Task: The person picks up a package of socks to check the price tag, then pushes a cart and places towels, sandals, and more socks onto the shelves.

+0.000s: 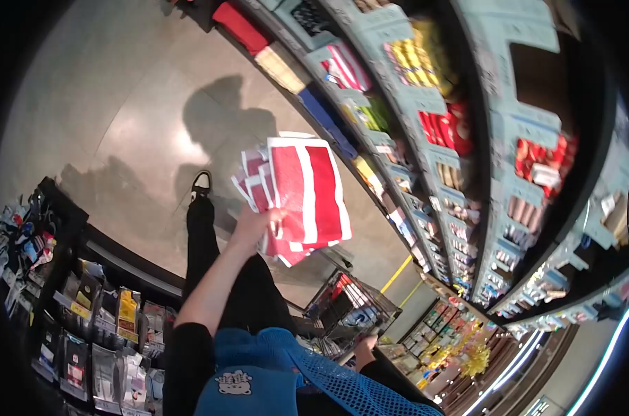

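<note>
The left hand (255, 225) was clamped on a fan of red-and-white packets (297, 197), held up over the polished floor (120, 125). The right hand (364, 347) gripped the shopping cart (349, 308) lower down. Stocked shelves (467, 139) curved past the packets; a rack of hanging goods (99, 326) stood opposite.

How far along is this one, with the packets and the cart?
Done: the cart already holds some goods. In hand: the left hand grips a fan of red-and-white packets beside the shelves, while the right hand is at the cart. Left: those packets are neither shelved nor in the cart.
</note>
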